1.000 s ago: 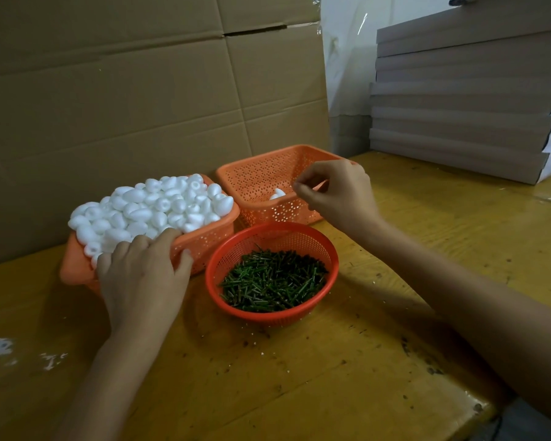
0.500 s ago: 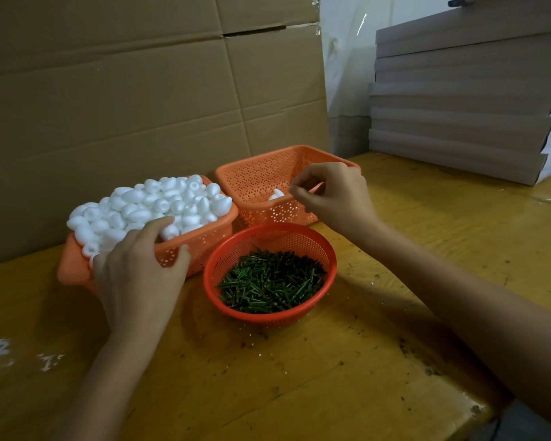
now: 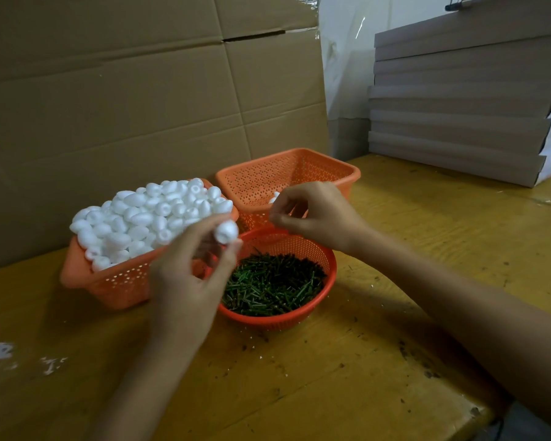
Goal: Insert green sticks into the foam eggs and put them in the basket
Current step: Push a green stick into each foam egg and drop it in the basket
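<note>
The light is dim, warm and indoor, and it gives the worn yellow wooden table a yellowish cast. The brightest patch is the white plastic-covered wall at far centre-right, streaked with glare. The heaped white foam eggs at left are nearly washed out. The short dark green sticks merge into a murky mass. Soft shadows lie left of the orange perforated plastic basket and under both forearms. The left hand and the single white foam egg it pinches are smeared by motion blur. The right hand is slightly soft. Wide-angle distortion bends the brown cardboard wall and the stacked grey flat boards.
</note>
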The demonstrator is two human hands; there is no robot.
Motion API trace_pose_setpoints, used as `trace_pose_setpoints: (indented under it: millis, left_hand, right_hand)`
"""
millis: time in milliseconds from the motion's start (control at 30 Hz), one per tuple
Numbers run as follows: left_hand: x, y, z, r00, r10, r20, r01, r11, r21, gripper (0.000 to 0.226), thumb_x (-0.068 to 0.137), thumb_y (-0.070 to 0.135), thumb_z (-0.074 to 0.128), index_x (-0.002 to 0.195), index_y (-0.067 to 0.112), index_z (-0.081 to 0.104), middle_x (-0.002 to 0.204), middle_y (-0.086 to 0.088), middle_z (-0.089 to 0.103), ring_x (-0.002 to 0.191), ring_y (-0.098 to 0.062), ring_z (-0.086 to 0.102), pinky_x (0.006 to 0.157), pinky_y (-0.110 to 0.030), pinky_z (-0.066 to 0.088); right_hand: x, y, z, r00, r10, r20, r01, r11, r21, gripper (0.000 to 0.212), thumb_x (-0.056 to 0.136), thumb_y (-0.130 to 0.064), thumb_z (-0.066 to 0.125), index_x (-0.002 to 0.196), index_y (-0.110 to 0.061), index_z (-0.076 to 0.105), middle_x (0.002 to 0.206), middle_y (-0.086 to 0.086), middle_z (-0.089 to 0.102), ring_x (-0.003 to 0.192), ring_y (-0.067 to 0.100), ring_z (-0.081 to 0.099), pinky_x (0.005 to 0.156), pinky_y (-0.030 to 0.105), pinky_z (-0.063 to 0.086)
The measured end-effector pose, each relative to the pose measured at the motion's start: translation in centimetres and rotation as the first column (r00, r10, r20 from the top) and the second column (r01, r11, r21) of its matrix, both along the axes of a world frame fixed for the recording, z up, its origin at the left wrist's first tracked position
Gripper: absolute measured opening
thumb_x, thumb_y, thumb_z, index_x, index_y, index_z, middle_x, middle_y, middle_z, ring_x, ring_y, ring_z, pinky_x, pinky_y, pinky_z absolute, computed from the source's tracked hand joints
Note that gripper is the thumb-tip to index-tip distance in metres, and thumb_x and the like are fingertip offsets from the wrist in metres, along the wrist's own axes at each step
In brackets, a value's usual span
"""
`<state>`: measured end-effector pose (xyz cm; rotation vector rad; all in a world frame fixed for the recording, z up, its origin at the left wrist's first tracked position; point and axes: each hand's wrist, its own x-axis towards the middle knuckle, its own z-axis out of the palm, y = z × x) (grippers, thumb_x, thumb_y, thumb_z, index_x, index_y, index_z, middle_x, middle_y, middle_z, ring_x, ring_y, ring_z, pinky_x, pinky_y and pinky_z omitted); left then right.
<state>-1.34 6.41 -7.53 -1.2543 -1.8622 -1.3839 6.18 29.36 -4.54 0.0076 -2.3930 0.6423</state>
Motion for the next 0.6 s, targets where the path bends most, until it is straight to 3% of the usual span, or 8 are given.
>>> trace_pose_setpoints:
  millis: [67, 167, 267, 367, 433, 600]
  left_hand:
    - [0.8, 0.6, -0.6, 0.996, -0.089, -0.016, 0.088, 0.993, -0.077, 0.027, 0.100, 0.032, 0.070, 0.127, 0.028, 0.068, 0.101, 0.016, 0.072, 0.090, 0.000, 0.070, 0.079, -0.014, 0.054]
    - [1.6, 1.2, -1.2, 0.987, -0.160, -0.028, 0.153, 0.975, -0.164, 0.032, 0.099, 0.042, 0.065, 0.124, 0.024, 0.074, 0.098, 0.023, 0.071, 0.088, -0.002, 0.070, 0.072, -0.019, 0.055]
    - [1.6, 1.3, -1.4, 0.986, -0.166, 0.011, 0.166, 0.972, -0.169, 0.033, 0.097, 0.045, 0.067, 0.120, 0.023, 0.077, 0.095, 0.023, 0.071, 0.084, -0.009, 0.071, 0.066, -0.029, 0.057]
    - [1.4, 1.3, -1.5, 0.979, -0.178, 0.103, 0.193, 0.968, -0.160, 0.033, 0.093, 0.047, 0.069, 0.118, 0.027, 0.078, 0.090, 0.019, 0.073, 0.078, -0.014, 0.073, 0.061, -0.035, 0.059]
    - [1.4, 1.4, -1.5, 0.975, -0.176, 0.135, 0.197, 0.966, -0.169, 0.033, 0.092, 0.049, 0.069, 0.116, 0.030, 0.078, 0.087, 0.018, 0.073, 0.073, -0.015, 0.073, 0.058, -0.036, 0.058]
    - [1.2, 1.6, -1.5, 0.976, -0.174, 0.128, 0.196, 0.963, -0.183, 0.029, 0.095, 0.048, 0.068, 0.113, 0.028, 0.079, 0.088, 0.018, 0.073, 0.072, -0.014, 0.071, 0.056, -0.037, 0.057]
  right_hand:
    - [-0.1, -0.5, -0.3, 0.996, 0.073, 0.042, -0.075, 0.997, 0.034, 0.004, 0.091, -0.015, 0.078, 0.094, -0.018, 0.080, 0.087, -0.014, 0.074, 0.079, -0.004, 0.068, 0.073, 0.015, 0.053]
    - [0.0, -1.1, -0.5, 0.986, 0.124, 0.110, -0.134, 0.987, 0.091, 0.005, 0.091, -0.015, 0.077, 0.095, -0.016, 0.079, 0.088, -0.011, 0.075, 0.081, -0.001, 0.068, 0.077, 0.024, 0.055]
    - [0.3, -1.6, -0.5, 0.964, 0.159, 0.212, -0.194, 0.968, 0.159, 0.007, 0.091, -0.018, 0.076, 0.097, -0.014, 0.077, 0.093, -0.006, 0.076, 0.087, 0.011, 0.068, 0.081, 0.038, 0.053]
    - [0.3, -2.1, -0.6, 0.904, 0.145, 0.403, -0.255, 0.938, 0.236, 0.023, 0.093, -0.025, 0.075, 0.108, -0.008, 0.074, 0.103, 0.004, 0.076, 0.093, 0.023, 0.070, 0.084, 0.045, 0.052]
    - [0.2, -2.3, -0.6, 0.861, 0.128, 0.492, -0.268, 0.937, 0.226, 0.026, 0.092, -0.027, 0.077, 0.108, -0.007, 0.073, 0.100, 0.007, 0.075, 0.090, 0.025, 0.069, 0.082, 0.047, 0.052]
    - [0.4, -2.5, -0.3, 0.842, 0.126, 0.524, -0.255, 0.950, 0.182, 0.019, 0.089, -0.027, 0.079, 0.096, -0.010, 0.073, 0.086, 0.002, 0.073, 0.075, 0.018, 0.064, 0.070, 0.040, 0.052]
